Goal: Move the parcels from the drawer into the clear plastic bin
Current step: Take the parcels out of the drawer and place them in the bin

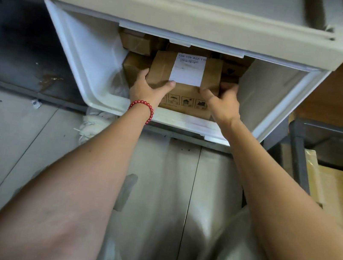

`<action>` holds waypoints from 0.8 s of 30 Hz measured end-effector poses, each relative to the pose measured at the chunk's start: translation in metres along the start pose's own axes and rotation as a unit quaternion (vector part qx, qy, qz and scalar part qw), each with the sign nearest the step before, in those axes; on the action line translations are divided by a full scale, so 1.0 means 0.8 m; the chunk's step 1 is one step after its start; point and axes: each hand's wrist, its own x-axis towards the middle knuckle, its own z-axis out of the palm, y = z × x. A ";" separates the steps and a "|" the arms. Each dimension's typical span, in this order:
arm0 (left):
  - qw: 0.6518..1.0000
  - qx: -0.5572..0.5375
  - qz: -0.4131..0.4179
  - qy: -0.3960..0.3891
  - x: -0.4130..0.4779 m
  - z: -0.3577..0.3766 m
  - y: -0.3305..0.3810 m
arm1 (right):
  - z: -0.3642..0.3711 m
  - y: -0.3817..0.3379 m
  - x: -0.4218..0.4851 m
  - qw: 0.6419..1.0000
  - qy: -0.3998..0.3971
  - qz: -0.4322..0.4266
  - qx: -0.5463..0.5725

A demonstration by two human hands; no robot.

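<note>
Two bare forearms reach forward, the left one wearing a red bead bracelet [141,107]. The left hand [148,88] and the right hand [222,102] grip a brown cardboard box [162,70] from both sides, thumbs on its top edge and fingers curled around its sides. The box, with a white label [187,70] on top, sits inside the open white drawer [78,47]. More brown parcels [135,43] lie behind it.

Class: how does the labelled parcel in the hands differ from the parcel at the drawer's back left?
The labelled parcel bears a white label; the back-left parcel shows none. The left hand and right hand grip the labelled parcel; the back-left parcel lies untouched. Both are brown cardboard in the drawer.
</note>
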 end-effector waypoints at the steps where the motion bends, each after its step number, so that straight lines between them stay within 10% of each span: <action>1: 1.000 -0.006 0.008 0.000 -0.010 -0.005 0.000 | -0.005 -0.005 -0.008 1.000 0.001 -0.006 0.003; 24: 0.989 -0.113 0.046 -0.080 -0.211 -0.161 0.005 | -0.076 -0.029 -0.236 0.991 -0.105 -0.074 0.040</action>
